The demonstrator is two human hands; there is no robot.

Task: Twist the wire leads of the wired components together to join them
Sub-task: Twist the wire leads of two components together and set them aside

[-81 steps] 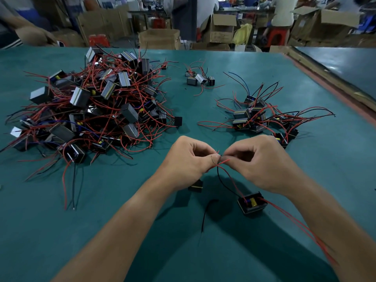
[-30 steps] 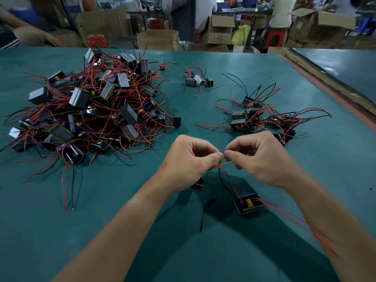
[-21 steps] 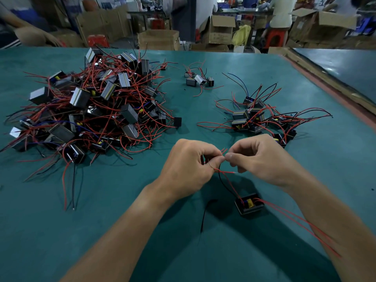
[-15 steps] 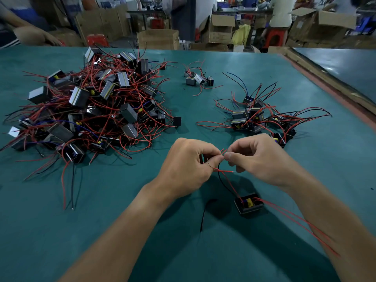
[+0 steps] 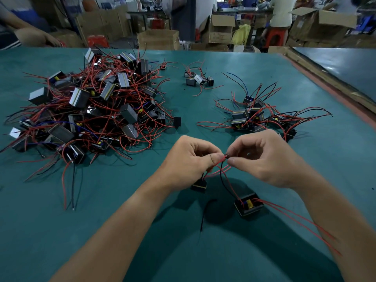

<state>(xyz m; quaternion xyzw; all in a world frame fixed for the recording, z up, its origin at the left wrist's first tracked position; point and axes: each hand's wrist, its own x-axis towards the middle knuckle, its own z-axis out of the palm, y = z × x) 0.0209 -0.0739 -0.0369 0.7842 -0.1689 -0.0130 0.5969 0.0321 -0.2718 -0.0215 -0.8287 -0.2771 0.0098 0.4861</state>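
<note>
Green table (image 5: 61,231) is stretching across my view, unsorted pile (image 5: 97,110) sitting upper left; at centre I'm seeing left hand (image 5: 189,159) and right hand (image 5: 264,159) both pinching the red leads (image 5: 223,158) (component (image 5: 248,204) lying just below). I'm guessing a slackening pinch could be letting them unravel.
</note>
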